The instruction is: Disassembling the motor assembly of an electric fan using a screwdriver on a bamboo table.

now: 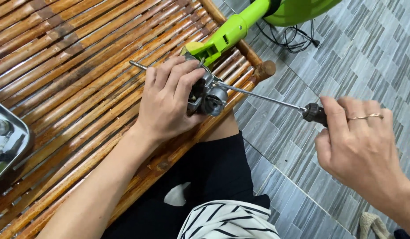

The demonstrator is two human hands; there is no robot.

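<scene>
While the left hand [167,104] wraps around the bare metal fan motor [209,95] near the middle of the frame, its grip closed firmly on the housing, the right hand [360,146] at the right edge has its grip closed on the dark handle of a long screwdriver [262,98], whose tip meets the motor's side. The motor's covers look already off, since its grey metal body and thin shaft [138,65] are exposed, yet it is still joined to the green fan neck [231,31] running to the upper middle. A metal tray [23,146] at the left edge holds small loose parts. Judging from this, dismantling seems partway: casing removed, a screw on the motor still being worked. Everything rests on a bamboo table [72,71].
</scene>
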